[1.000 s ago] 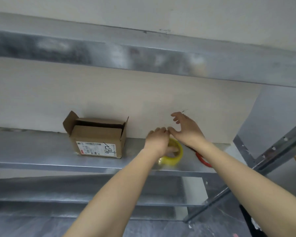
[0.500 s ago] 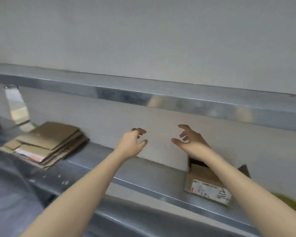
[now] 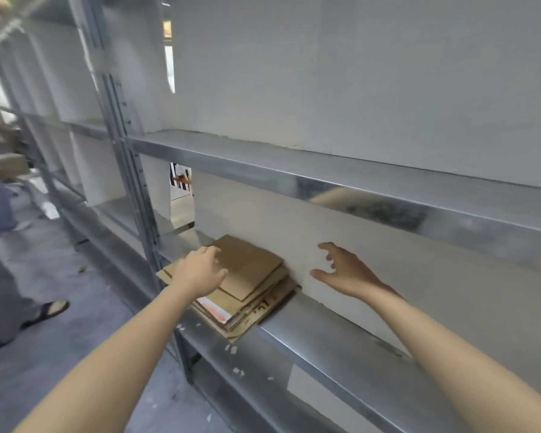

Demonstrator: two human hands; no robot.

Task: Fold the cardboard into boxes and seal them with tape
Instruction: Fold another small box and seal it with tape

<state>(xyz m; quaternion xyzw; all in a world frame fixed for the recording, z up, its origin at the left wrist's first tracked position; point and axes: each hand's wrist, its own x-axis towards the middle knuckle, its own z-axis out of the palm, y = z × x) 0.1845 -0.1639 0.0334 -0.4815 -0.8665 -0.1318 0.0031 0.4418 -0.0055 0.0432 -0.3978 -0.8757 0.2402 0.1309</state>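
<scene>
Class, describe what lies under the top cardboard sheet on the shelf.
Under the top sheet lie more flattened cardboard pieces, one with a white-and-red edge, on the metal shelf. Their covered faces are hidden.

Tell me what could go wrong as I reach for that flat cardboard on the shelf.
The cardboard stack juts over the shelf at its front edge and lies unevenly, so pulling the top sheet could drag others onto the floor.
Only the left hand is over it; the right hand hangs open beside it, so a one-handed grab may lift several sheets.
</scene>
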